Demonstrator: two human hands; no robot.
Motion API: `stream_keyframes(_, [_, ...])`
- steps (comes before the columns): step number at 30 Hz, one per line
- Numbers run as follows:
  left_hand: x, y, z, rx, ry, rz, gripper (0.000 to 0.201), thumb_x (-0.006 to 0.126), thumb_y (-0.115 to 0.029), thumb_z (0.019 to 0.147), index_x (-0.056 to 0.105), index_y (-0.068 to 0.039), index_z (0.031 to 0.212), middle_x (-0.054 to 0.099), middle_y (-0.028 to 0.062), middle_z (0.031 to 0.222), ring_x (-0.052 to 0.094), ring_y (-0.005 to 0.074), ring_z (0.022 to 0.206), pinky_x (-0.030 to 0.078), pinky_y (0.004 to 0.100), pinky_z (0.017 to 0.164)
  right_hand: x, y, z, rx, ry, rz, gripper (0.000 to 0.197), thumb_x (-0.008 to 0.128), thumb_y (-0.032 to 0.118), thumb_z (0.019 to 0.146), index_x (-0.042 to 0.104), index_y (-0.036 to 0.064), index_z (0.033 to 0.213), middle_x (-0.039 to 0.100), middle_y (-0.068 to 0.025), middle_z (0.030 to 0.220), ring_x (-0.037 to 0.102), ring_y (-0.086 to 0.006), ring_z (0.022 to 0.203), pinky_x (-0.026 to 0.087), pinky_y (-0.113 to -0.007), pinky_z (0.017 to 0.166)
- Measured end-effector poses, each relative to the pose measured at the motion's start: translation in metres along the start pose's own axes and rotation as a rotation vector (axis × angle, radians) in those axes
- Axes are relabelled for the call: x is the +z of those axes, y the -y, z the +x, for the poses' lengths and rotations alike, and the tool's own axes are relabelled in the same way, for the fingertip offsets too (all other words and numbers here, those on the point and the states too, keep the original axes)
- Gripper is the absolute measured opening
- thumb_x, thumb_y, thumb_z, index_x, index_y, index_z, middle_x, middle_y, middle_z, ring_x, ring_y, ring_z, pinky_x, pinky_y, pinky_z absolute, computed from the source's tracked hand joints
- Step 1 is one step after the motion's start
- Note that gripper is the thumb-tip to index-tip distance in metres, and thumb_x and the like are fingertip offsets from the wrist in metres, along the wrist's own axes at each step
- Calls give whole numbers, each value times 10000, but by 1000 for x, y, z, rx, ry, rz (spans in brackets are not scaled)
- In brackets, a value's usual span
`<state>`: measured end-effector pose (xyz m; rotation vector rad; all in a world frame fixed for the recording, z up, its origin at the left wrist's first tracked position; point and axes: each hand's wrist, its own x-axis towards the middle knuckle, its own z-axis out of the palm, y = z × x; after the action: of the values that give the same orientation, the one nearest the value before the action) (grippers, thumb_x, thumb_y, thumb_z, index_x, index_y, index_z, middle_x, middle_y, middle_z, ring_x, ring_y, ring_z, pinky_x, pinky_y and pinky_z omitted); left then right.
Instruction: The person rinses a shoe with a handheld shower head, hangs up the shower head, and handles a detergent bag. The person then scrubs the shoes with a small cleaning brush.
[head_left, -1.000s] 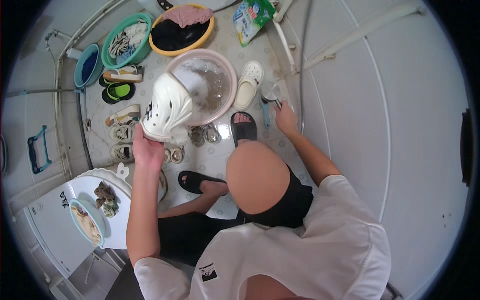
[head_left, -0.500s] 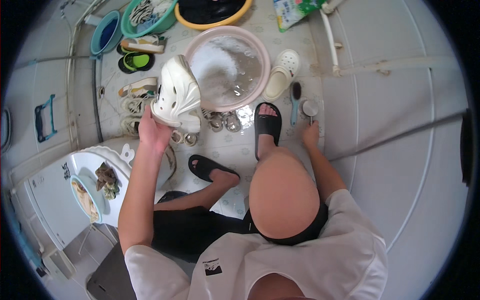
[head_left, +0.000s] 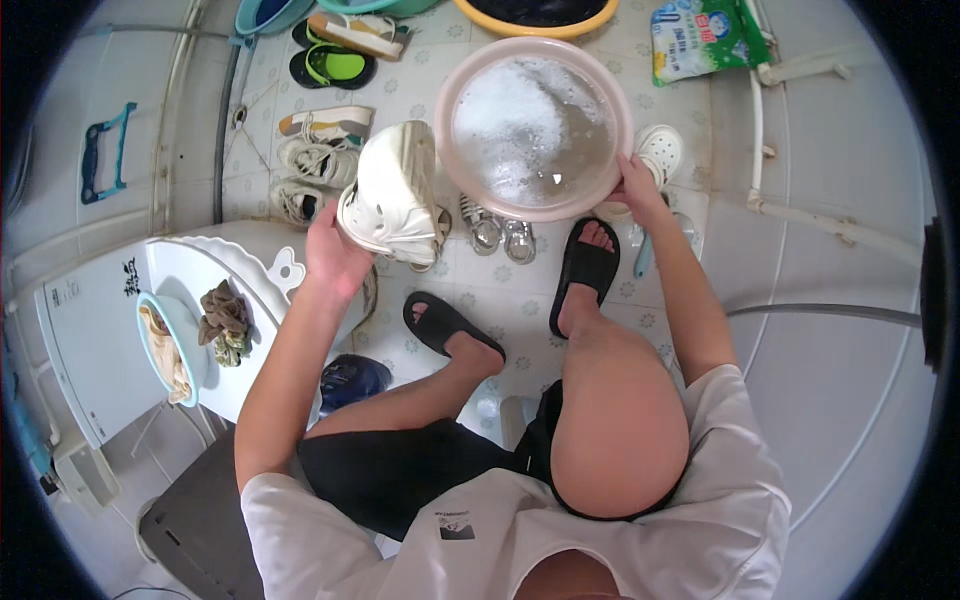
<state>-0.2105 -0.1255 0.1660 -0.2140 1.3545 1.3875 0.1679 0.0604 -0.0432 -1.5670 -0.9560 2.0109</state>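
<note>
White moulded clog with round vent holes: raised clear of the water, just left of the basin; no lather visible on its outer face, so scrubbing is judged not yet done.
Left hand: fingers closed on the clog's lower edge, supporting it alone.
Right hand: at the basin's right side, fingers bent, tips meeting the rim. Whether they pinch the rim or merely touch it cannot be told; the hand covers the contact.
Round pale-pink plastic basin: on the patterned tile floor, charged with cloudy water and a bank of white foam. Water and suds are judged ready.
Second white clog: on the floor, right of the basin, partly covered by the right hand; not taken up.
Light-blue tool handle: on the floor beside the right foot's black slide sandal; unused.
Silver-grey lace-up shoes: paired on the floor, near side of the basin; left for later, if included.
</note>
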Motion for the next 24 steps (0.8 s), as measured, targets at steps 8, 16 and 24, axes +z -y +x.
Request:
stream_keyframes(8, [-41,30,-10,-22,-66,-207,457,248,-223,1053,416,1,1415,479,191,1453,507,331,1309,400,501,1120,21,-6,-2,-42,88,42,346,452,272,1058,448,62,1333,649,-105,1082,685,-186,836,607,-343,673])
stream_keyframes(16, [-45,38,-22,-47,-66,-304,464,272,-236,1036,444,29,1376,540,184,1395,526,336,1289,425,501,1089,89,-19,4,-51,103,163,284,473,245,1054,475,44,1255,647,-113,1067,685,-200,855,613,-340,679])
stream_keyframes(24, [-33,38,-33,-74,-82,-336,480,283,-262,1035,431,10,1402,518,179,1420,500,328,1317,409,513,1096,171,-10,22,-63,165,252,313,439,230,1063,409,46,1314,609,-147,1158,684,-248,911,623,-353,741])
